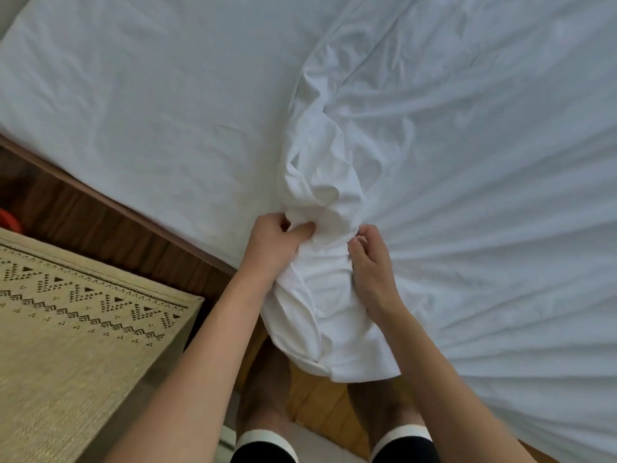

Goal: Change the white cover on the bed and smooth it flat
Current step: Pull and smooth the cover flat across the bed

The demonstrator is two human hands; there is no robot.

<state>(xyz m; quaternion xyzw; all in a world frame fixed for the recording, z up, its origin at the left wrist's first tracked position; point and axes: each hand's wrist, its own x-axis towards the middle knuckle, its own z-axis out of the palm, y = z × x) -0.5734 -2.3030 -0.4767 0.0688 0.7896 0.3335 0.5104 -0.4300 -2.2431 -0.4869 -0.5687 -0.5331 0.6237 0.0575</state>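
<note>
White cover (434, 162) spread over the bed (133, 105), bunched at the corner near 6 o'clock. Left hand (277, 242) gripping the bunched fabric, thumb pressed in. Right hand (372, 262) at 3 o'clock of the bunch, fingers curled onto the folds. Patterned rug (66, 329) at 8 o'clock.

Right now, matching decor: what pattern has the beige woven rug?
Dotted triangles and zigzag lines, head view.

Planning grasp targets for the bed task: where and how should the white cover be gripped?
Grip the white cover at its bunched ridge on the bed's near edge, coming from both sides, as the left hand and right hand do. The folds gather there into a narrow bundle; the rest lies flat, offering little to pinch.
</note>
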